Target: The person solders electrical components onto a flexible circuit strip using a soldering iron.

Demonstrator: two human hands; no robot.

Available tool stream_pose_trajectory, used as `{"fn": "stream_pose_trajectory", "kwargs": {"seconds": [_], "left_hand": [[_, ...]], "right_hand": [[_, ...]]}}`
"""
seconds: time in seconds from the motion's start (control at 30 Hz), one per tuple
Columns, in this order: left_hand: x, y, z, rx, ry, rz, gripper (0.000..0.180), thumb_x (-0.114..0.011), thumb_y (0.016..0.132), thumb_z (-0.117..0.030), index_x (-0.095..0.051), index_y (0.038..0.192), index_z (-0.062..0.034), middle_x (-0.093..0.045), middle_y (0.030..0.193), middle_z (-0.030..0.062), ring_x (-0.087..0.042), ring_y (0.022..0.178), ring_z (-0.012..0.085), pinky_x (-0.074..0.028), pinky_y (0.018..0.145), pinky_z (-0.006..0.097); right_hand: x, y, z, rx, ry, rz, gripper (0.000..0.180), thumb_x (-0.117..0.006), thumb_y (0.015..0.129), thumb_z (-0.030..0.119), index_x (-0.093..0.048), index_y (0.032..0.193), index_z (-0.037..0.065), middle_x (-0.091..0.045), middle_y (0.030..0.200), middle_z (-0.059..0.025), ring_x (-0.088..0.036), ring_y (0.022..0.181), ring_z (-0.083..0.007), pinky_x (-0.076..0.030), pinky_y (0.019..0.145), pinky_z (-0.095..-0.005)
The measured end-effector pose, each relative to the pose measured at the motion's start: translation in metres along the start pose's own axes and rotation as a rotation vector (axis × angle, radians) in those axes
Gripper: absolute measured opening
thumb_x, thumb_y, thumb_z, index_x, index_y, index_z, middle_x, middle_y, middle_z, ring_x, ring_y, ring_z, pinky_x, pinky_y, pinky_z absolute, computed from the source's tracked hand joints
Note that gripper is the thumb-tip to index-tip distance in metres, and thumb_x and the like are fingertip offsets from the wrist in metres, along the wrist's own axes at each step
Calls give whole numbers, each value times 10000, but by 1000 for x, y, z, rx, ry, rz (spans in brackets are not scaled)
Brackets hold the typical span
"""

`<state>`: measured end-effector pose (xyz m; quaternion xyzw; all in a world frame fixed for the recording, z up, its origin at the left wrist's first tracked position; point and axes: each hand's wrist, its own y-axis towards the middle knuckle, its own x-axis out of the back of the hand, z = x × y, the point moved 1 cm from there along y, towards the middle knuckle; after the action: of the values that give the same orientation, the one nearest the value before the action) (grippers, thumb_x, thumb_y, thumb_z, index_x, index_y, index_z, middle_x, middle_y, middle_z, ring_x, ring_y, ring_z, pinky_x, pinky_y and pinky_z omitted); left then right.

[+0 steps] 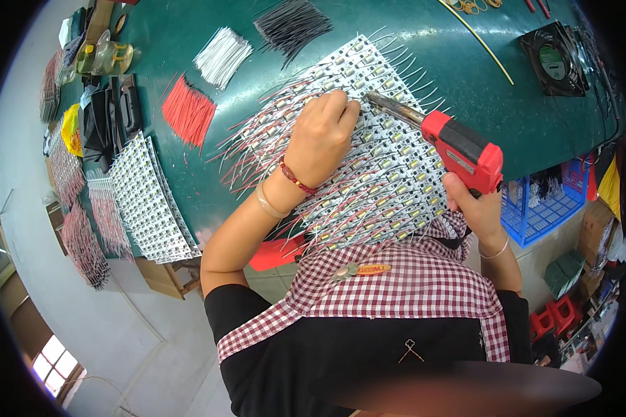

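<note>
A large white circuit board panel (410,167) with rows of small components lies tilted on the green table in front of me. Red, white and black wires fringe its edges and cross its rows. My left hand (327,128) is closed over the upper middle of the panel, fingertips pressed together near its surface; whatever they pinch is hidden. In my right hand (474,208) is a red and black soldering gun (460,142), gripped by its handle at the panel's right side. Its metal tip (377,99) points left, close to my left fingertips.
Bundles of red wires (189,110), white wires (222,57) and black wires (292,28) lie beyond the panel. More panels (149,198) overhang the table's left edge. A black fan (554,59) stands at the far right. Below the right edge is a blue crate (544,208).
</note>
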<state>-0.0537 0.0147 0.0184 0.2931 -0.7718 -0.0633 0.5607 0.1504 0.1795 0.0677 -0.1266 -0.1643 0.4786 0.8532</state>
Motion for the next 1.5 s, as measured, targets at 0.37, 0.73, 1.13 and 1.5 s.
{"fn": "stream_pose_trajectory", "kwargs": {"seconds": [0.37,0.73,1.13,1.5], "left_hand": [[-2,0,1,-13,0,4,220,-609,688,47,-644,899,1,-450,769,95,-514,688,243,-445,621,350],[-4,-2,3,-21,30,-9,181,-641,720,25,-649,898,-9,-470,759,89,-535,705,240,-453,643,349],[-3,-3,1,6,-14,2,224,-600,702,43,-640,918,2,-470,796,103,-531,750,254,-462,670,355],[-2,-1,2,-28,34,-18,209,-605,689,32,-642,888,-19,-473,783,79,-526,740,234,-432,655,353]], "right_hand": [[-1,-3,8,13,106,-42,182,-731,835,85,-635,969,7,-605,692,-15,-538,528,-67,-422,476,-218],[-3,-1,8,-32,116,8,115,-703,847,66,-633,917,9,-589,651,2,-526,517,-54,-414,466,-211],[-3,-2,-22,158,-147,-84,209,-776,804,137,-657,939,29,-615,769,9,-554,626,-55,-439,542,-227],[0,-7,3,69,43,-12,272,-545,942,96,-556,1142,-88,-530,600,-27,-488,483,-91,-391,469,-230]]}}
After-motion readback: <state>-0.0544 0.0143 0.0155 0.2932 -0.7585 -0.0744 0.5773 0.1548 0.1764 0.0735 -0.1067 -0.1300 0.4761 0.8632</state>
